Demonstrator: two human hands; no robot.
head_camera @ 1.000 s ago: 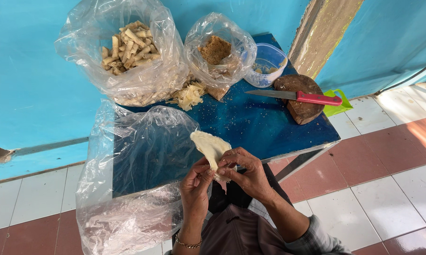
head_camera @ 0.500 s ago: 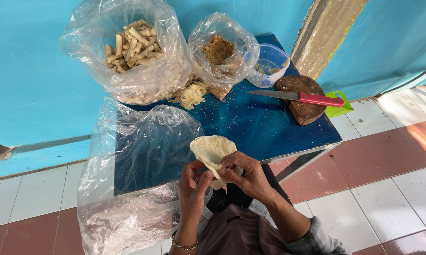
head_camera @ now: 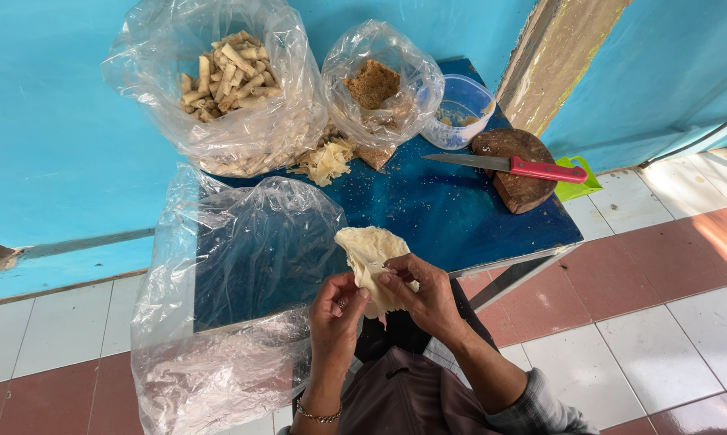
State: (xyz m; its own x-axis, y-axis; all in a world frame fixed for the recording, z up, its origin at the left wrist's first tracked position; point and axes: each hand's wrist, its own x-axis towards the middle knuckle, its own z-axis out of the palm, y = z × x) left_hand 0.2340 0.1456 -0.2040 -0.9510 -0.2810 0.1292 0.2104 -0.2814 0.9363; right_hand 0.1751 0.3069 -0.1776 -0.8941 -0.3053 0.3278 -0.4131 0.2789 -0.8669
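Turquoise walls and a red-and-white tiled floor (head_camera: pixel 661 314) framed a small blue table (head_camera: pixel 460 217), over whose near-left part a large clear plastic sheet (head_camera: pixel 234 290) was draped. At the far edge, a big clear bag of rolled pastries (head_camera: pixel 226 80) was set beside a smaller bag of brown filling (head_camera: pixel 375 84) and a clear plastic tub (head_camera: pixel 460 109). A red-handled knife (head_camera: pixel 508 167) was laid across a round wooden block (head_camera: pixel 516 169), with a heap of pale wrappers (head_camera: pixel 327 161) just before the bags. Above the table's near edge, a thin pale wrapper (head_camera: pixel 367 254) was pinched between the left hand (head_camera: pixel 337 318) and the right hand (head_camera: pixel 424 294), fingers closed on it.
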